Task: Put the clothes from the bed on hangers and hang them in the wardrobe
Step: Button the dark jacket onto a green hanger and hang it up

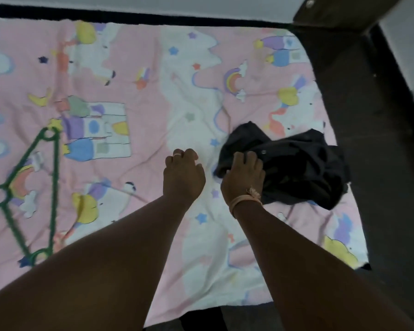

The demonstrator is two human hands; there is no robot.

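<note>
- Crumpled dark navy cloth garment with a snap button (294,168): lay in a heap near the right edge of the pink cartoon-print cotton bedsheet (144,96); not yet on any hanger; the only garment in view.
- Green plastic clothes hanger (48,187): lay flat on the sheet at the far left, well apart from the garment; bare, nothing threaded on it.
- Right hand (243,177): fingers curled down over the near edge of the garment, gripping the cloth; a peach thread band at the wrist.
- Left hand (183,174): hovered just beside the garment; fingers loosely curled, a ring on one; held nothing.
- Wardrobe: not in view; whether anything hung there could not be told.
- Progress, as judged: early for this piece; the garment merely grasped; lifting, spreading, fitting onto the hanger and hanging all remained.
</note>
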